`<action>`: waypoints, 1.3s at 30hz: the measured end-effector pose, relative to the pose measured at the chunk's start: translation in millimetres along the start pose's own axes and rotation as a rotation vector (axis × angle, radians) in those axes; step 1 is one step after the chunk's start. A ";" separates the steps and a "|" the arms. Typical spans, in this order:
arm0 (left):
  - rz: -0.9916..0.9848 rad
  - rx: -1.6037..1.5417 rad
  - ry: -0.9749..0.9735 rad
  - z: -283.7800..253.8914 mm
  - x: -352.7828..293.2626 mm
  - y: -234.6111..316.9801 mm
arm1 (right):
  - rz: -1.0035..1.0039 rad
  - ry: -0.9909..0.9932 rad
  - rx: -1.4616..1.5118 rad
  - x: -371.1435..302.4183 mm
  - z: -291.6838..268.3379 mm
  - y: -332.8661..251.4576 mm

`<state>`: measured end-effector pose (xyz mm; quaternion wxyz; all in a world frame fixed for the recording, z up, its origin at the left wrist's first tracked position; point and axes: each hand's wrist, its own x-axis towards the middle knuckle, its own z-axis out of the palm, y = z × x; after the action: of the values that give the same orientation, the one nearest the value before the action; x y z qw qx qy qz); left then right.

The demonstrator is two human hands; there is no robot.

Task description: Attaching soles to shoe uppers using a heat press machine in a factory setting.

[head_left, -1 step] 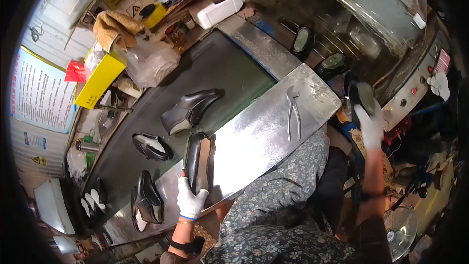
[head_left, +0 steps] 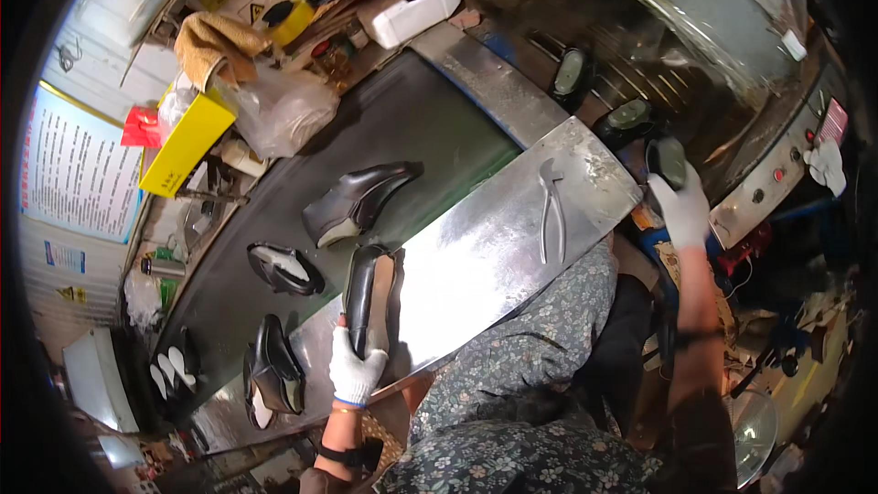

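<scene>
My left hand (head_left: 357, 368), in a white glove, grips a black leather shoe (head_left: 362, 297) at its near end. That shoe rests on the shiny metal plate (head_left: 457, 265), its tan underside facing right. At the right, my white-gloved right hand (head_left: 684, 210) is closed round another dark shoe (head_left: 667, 161), whose grey-green sole faces up. Just beyond it, two similar shoes, one nearer (head_left: 627, 117) and one farther (head_left: 571, 73), sit on the rack of a machine. Metal pincers (head_left: 552, 220) lie on the plate between my hands.
On the dark conveyor belt (head_left: 412, 119) lie a black shoe (head_left: 361, 201), another shoe (head_left: 285, 270) and more toward the left. A pair (head_left: 274, 370) stands near the plate's left end. Behind are a yellow box (head_left: 187, 142) and white jug (head_left: 416, 16). A control panel (head_left: 768, 183) borders the right.
My right hand and its shoe have shifted slightly away from me and left, closer to the shoes on the rack. The left hand still grips its shoe in nearly the same place.
</scene>
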<state>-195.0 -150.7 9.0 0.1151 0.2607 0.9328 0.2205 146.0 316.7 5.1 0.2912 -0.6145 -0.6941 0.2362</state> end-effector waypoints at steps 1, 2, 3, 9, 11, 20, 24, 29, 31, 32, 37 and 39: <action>-0.105 0.042 -0.036 1.0 2.5 -5.7 | -0.111 -0.090 -0.137 30.2 28.9 1.3; -0.088 0.010 -0.059 -1.1 7.2 -11.9 | -0.026 -0.018 -0.351 56.5 68.3 -0.9; -0.177 0.015 -0.129 -3.0 11.2 -17.3 | -0.028 -0.005 -0.257 81.0 86.4 5.1; -0.303 -0.641 -0.295 -23.8 14.3 -10.9 | -0.171 -0.286 0.066 46.4 113.9 -11.0; -0.477 -1.061 -0.399 -20.6 -0.1 19.5 | -0.250 -0.633 0.254 -40.1 95.8 -49.5; 1.221 -0.554 -0.612 17.6 -50.7 208.9 | -0.353 -0.257 0.729 -213.0 -63.2 -115.6; 1.687 -0.563 -0.905 18.3 -68.0 232.8 | 0.072 -0.114 1.279 -192.7 -193.0 -33.4; 1.192 -0.408 -0.805 33.0 -65.2 187.7 | -0.063 0.311 0.374 -182.4 -335.9 46.1; 1.170 -0.217 -0.745 36.9 -58.7 164.5 | -0.005 0.430 0.114 -156.1 -382.0 74.0; 1.141 -0.135 -0.703 38.6 -57.0 154.0 | 0.078 0.531 0.034 -143.5 -397.5 87.5; 1.095 -0.125 -0.600 45.1 -57.5 137.5 | 0.290 0.481 -0.193 -103.1 -450.5 140.9; 1.181 -0.127 -0.542 45.6 -59.7 144.9 | 0.344 0.400 -0.227 -95.5 -464.8 148.1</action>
<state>-66.8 -55.6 43.3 0.2207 0.7684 0.5557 0.2281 582.0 227.9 226.8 0.3074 -0.7863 -0.5304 0.0768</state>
